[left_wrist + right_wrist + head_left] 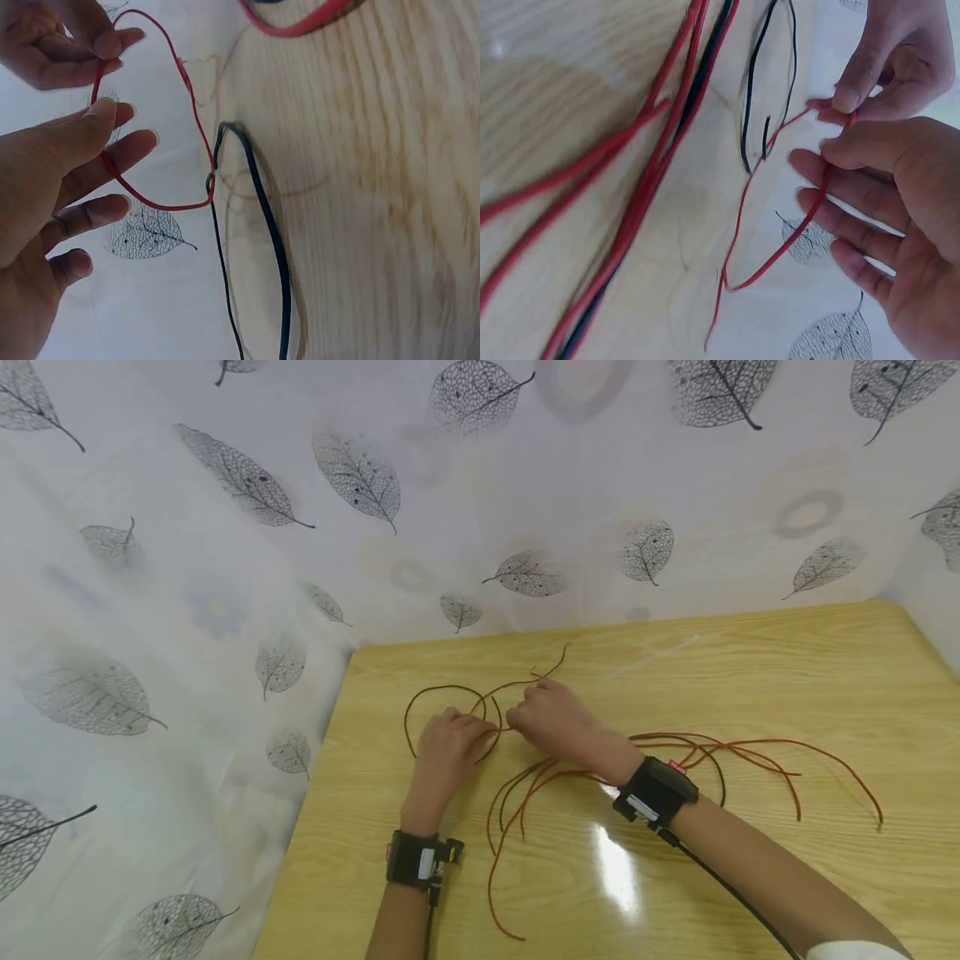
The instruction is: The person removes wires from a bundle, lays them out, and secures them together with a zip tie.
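Note:
In the head view, my left hand [453, 739] pinches a thin red wire [517, 682] between thumb and fingertips. Close by on its right, my right hand [553, 718] pinches the same wire, and a short stretch runs between the two. The red wire bends into a loose loop [166, 208] in the left wrist view, the other fingers of the left hand spread below it. A black wire [442, 687] lies curved in a ring around the left fingertips, and the red one crosses it. In the right wrist view, the wire's free end hangs past a bend [780, 255].
A bundle of red and black wires [787, 741] lies under the right forearm, its ends fanning out on both sides. The wooden table [337, 877] meets a leaf-patterned sheet [420, 577] at its back and left. Cables trail from both wrist cameras.

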The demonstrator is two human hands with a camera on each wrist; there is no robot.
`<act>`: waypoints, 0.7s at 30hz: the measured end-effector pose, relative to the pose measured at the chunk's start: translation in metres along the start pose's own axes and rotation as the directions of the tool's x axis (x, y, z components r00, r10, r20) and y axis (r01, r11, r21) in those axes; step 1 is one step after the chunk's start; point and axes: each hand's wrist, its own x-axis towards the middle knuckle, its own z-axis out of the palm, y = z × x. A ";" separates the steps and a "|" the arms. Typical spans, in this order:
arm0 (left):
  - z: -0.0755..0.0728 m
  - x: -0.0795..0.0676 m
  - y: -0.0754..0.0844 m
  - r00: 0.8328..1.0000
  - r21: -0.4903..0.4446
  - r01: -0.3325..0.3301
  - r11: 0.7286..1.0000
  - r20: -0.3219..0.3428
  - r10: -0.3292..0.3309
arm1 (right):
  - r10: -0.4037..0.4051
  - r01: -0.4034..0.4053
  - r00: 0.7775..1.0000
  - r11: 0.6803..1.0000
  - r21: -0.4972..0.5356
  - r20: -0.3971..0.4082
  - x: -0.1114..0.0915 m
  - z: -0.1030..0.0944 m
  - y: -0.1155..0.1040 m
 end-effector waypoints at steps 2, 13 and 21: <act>-0.004 -0.001 -0.004 1.000 0.018 -0.004 1.000 -0.029 0.004 | 0.002 -0.002 1.000 1.000 -0.010 0.015 -0.005 -0.007 0.006; -0.018 -0.001 -0.016 0.979 -0.067 -0.041 0.997 -0.202 0.027 | 0.003 -0.004 0.984 1.000 -0.007 -0.179 -0.038 -0.040 0.040; -0.025 -0.003 -0.021 0.979 -0.043 -0.019 0.999 -0.202 0.010 | -0.006 -0.002 0.966 1.000 -0.030 -0.259 -0.050 -0.057 0.049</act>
